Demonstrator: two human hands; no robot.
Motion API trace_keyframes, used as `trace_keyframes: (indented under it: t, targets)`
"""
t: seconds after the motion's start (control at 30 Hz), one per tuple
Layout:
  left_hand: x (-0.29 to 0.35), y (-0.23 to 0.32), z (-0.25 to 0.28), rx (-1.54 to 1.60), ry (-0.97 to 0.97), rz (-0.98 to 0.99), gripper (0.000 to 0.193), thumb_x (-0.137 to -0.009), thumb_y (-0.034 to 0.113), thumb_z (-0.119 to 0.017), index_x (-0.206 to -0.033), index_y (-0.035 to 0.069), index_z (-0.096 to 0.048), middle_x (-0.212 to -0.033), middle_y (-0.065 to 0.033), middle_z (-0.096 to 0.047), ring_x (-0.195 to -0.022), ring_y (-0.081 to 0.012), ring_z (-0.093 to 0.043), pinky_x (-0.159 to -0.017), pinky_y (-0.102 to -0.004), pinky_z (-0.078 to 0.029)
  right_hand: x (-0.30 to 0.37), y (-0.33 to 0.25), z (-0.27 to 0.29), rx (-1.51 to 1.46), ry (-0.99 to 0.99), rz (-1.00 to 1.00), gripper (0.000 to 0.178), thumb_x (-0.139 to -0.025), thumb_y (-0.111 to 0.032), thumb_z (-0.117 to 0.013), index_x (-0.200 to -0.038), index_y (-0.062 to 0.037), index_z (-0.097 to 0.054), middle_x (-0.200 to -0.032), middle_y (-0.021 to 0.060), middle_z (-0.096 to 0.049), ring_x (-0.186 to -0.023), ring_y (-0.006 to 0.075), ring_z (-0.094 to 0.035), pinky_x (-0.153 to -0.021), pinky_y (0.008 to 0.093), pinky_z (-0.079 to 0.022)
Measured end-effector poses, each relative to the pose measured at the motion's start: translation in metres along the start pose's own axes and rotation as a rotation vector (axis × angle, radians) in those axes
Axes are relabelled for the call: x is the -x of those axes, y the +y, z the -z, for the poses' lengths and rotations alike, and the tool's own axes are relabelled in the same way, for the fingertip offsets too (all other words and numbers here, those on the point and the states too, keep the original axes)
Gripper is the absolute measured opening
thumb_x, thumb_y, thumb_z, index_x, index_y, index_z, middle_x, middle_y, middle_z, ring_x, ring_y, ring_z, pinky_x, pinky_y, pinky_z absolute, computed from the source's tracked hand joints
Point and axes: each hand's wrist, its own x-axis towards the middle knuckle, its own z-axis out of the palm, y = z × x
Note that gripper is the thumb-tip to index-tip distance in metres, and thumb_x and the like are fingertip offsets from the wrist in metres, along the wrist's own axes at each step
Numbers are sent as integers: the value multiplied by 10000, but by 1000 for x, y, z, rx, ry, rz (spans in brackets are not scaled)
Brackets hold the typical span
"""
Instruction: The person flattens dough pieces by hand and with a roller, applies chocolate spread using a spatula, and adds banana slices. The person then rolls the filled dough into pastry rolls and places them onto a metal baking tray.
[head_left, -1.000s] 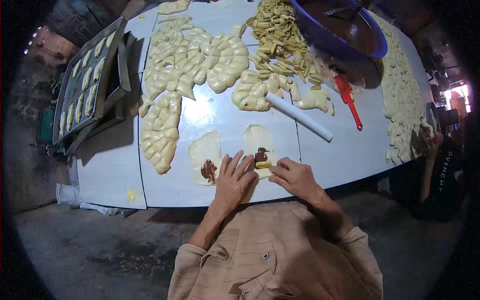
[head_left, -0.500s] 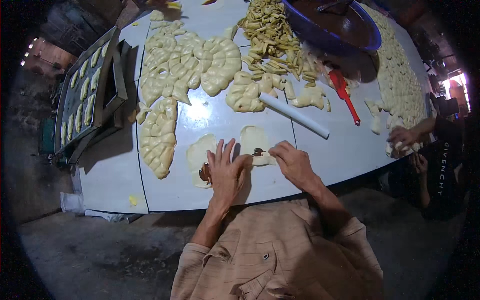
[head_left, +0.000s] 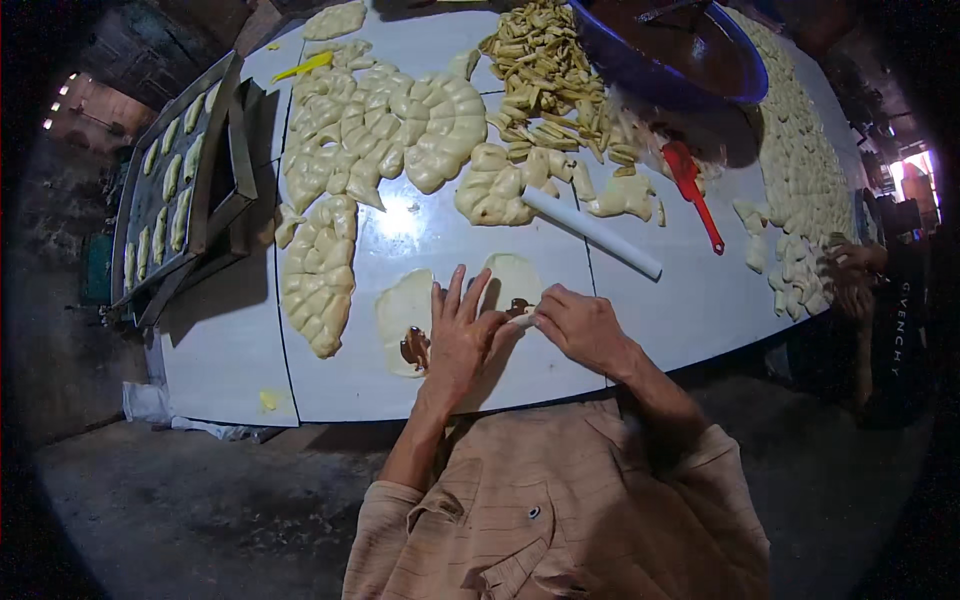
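Two flattened dough pieces lie before me on the table. The left dough piece (head_left: 395, 300) has a brown smear of chocolate filling (head_left: 415, 348) near its right edge. On the right dough piece (head_left: 512, 272), more chocolate filling (head_left: 520, 306) shows by a folded edge. My right hand (head_left: 585, 325) pinches that folded near edge between thumb and fingers. Between the two pieces is my left hand (head_left: 462, 335), fingers stretched and spread, its thumb reaching to the right piece. Part of the fold is hidden behind my hands.
Beyond are a white rolling pin (head_left: 592, 233), a red spatula (head_left: 690, 195), cut dough (head_left: 345, 130), sliced yellowish strips (head_left: 545, 75) and a blue basin (head_left: 755, 85) of brown filling. Left stands a tray (head_left: 235, 150) of shaped dough. At right, a co-worker's hands (head_left: 855, 270) handle small dough pieces.
My right hand has lifted and folded the dough's near edge inward, toward the chocolate. A yellow tool now lies at the upper left, near a dough slab. The co-worker's hands have shifted right.
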Motion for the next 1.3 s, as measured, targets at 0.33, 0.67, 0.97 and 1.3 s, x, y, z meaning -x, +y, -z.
trace_keyframes:
  t: [0.33, 0.67, 0.97, 1.3]
  targets:
    - [3, 0, 14, -5, -7, -5, 254, -876, 264, -764, -1128, 232, -754, -1445, -136, -531, -1406, -413, -417, -1119, -686, -292, 1, -1, 1, 46, 140, 59, 203, -957, -211, -647, -1139, -122, -644, -996, 83, -627, -764, 273, -691, -628, 402, -583]
    - [-4, -15, 10, -6, 91, -46, 362, -827, 218, -791, -1177, 166, -715, -1370, -117, -585, -1331, -390, -489, -1090, -621, -348, -14, 0, 5, 63, 24, -22, 124, -953, -210, -651, -970, -88, -664, -973, 66, -612, -802, 241, -684, -665, 380, -577]
    - [-11, -13, 18, -12, 5, -39, 334, -850, 273, -781, -1173, 216, -719, -1362, -122, -578, -1343, -359, -489, -1124, -636, -338, -11, 9, 1, 107, 72, 132, 212, -937, -272, -686, -1095, -131, -681, -988, 69, -634, -804, 257, -686, -645, 386, -568]
    - [-15, -11, 13, 31, 57, 32, 258, -877, 258, -763, -1117, 168, -738, -1393, -145, -554, -1353, -398, -466, -1104, -621, -333, -16, 14, 4, 99, 159, -19, 197, -971, -274, -644, -1046, -93, -658, -988, 68, -612, -834, 241, -691, -658, 376, -574]
